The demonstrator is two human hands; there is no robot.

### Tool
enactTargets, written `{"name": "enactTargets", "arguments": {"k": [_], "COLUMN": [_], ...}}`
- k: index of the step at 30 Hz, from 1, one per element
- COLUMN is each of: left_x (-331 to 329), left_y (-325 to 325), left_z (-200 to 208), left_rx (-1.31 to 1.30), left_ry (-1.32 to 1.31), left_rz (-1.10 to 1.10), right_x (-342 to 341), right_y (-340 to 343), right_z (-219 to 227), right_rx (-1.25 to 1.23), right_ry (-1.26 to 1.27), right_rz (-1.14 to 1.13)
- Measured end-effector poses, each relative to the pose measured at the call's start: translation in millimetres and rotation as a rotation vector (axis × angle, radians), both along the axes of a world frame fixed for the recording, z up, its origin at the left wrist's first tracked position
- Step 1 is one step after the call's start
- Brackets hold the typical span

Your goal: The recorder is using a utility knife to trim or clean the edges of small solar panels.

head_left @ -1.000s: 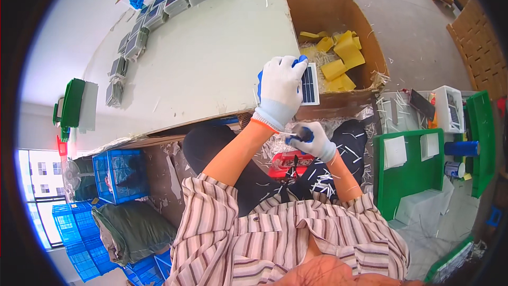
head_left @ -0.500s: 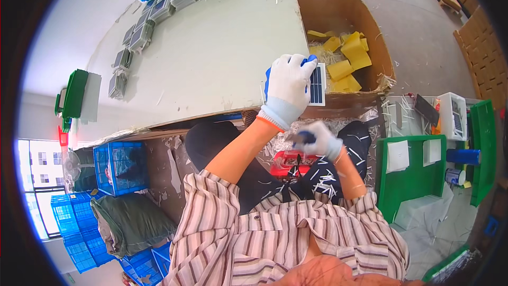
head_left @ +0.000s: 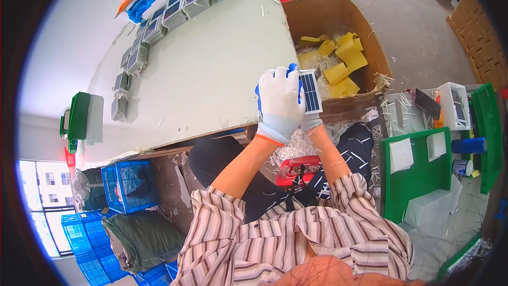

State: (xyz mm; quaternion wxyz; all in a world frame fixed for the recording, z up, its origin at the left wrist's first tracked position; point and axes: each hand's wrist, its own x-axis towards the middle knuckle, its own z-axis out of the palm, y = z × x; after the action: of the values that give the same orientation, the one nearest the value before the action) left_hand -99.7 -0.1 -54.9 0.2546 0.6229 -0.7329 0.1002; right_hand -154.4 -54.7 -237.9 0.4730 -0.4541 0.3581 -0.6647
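Note:
In a white knit glove with blue coating, my left hand [head_left: 280, 93] is closed on a small solar panel [head_left: 310, 92], dark with a white border, at the table's right edge. The panel is held tilted, its dark face up, close to the cardboard box. My right hand [head_left: 312, 120], gloved too, is under the panel and against my left hand. Its fingers are hidden, so whether it grips anything does not show. Stacks of similar panels [head_left: 174, 14] stand along the far left of the white table [head_left: 211, 69].
A cardboard box [head_left: 378, 37] with yellow sheets [head_left: 349, 56] and white strips stands right of the table. A red basket [head_left: 299, 172] sits between my legs. Green trays [head_left: 418, 175] lie at right, blue crates [head_left: 84, 233] at left. White strips litter the floor and my trousers.
My right hand has moved up from above the red basket to the panel. My left hand still holds the panel, slightly lower and further left in view. The whole view has shifted a little.

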Motion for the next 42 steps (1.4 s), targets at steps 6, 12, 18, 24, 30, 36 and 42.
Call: {"name": "enactTargets", "arguments": {"k": [6, 12, 18, 24, 30, 36, 42], "left_x": [3, 8, 35, -34, -55, -78, -95], "left_y": [3, 7, 19, 74, 69, 83, 93], "left_z": [4, 4, -2, 14, -19, -39, -47], "left_rx": [-0.025, -0.049, -0.006, 0.25, 1.003, 1.398, 1.516], "left_ry": [0.135, 0.247, 0.969, 1.02, 1.687, 2.049, 1.961], "left_rz": [0.044, -0.039, -0.516, -0.381, -0.546, -0.438, -0.505], "right_x": [-26, -77, -142, -189, -222, -238, -242], "right_y": [-2, 23, 58, 105, 145, 160, 158], "right_z": [16, 90, 139, 143, 130, 115, 108], "right_rx": [0.11, -0.371, -0.457, 0.421, 0.494, 0.406, 0.45], "right_ry": [0.235, 0.425, 0.784, -0.053, -0.458, -0.216, -0.153], "right_rz": [-0.118, -0.113, -0.007, 0.318, 0.593, 0.271, -0.018]}}
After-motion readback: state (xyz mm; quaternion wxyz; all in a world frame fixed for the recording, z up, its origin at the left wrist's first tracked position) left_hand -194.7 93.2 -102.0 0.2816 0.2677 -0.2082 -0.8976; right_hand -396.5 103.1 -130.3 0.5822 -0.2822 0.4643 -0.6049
